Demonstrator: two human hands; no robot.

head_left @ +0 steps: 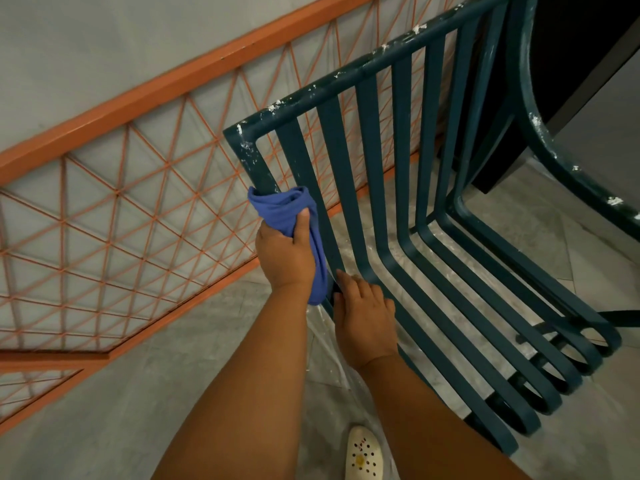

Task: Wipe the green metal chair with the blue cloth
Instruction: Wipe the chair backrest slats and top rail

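The green metal chair (401, 188) stands in front of me, with slatted back and seat and white specks along its top rail. My left hand (284, 254) grips the blue cloth (291, 216), which is wrapped round the left upright of the chair's back frame. The cloth's tail hangs down past my wrist. My right hand (363, 313) holds the left edge of the seat frame just below the cloth, fingers curled over the bar.
An orange metal railing (138, 188) with a lattice of thin rods runs behind the chair on the left. A clear plastic sheet (325, 355) lies on the grey tiled floor under the chair. My white shoe (363, 455) shows at the bottom. A dark panel (571, 81) stands at the top right.
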